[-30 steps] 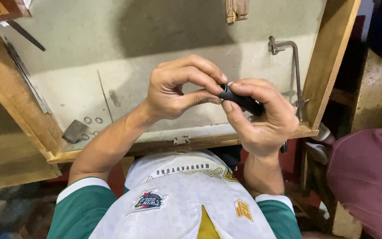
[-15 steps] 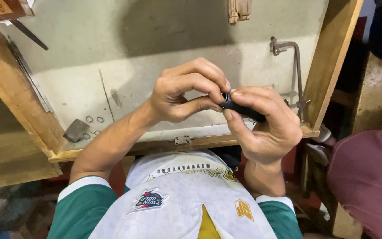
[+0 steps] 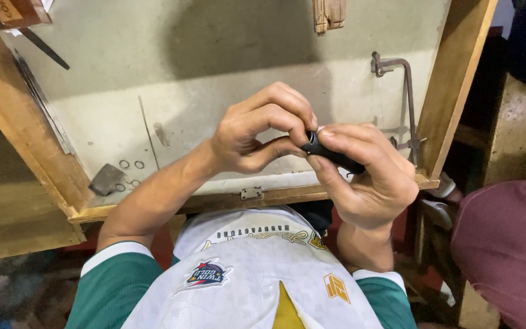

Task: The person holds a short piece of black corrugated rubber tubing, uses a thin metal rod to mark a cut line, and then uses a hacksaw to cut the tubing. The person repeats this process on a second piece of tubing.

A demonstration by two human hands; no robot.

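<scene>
Above the near edge of the bench point(image 3: 214, 73), the right hand point(image 3: 366, 183) holds a small dark rod-like piece point(image 3: 333, 156), its grip pinching it between thumb and fingers. The left hand point(image 3: 260, 131) meets it at the piece's left end, fingertips pressed together around a small ring point(image 3: 312, 137) there. Several loose metal rings point(image 3: 129, 166) and a grey metal scrap point(image 3: 106, 178) lie near the bench's near left corner. A saw frame point(image 3: 400, 85) leans at the right edge.

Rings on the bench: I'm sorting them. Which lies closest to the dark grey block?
The lowest ring, right beside the dark grey block; the other two rings lie farther up.
</scene>
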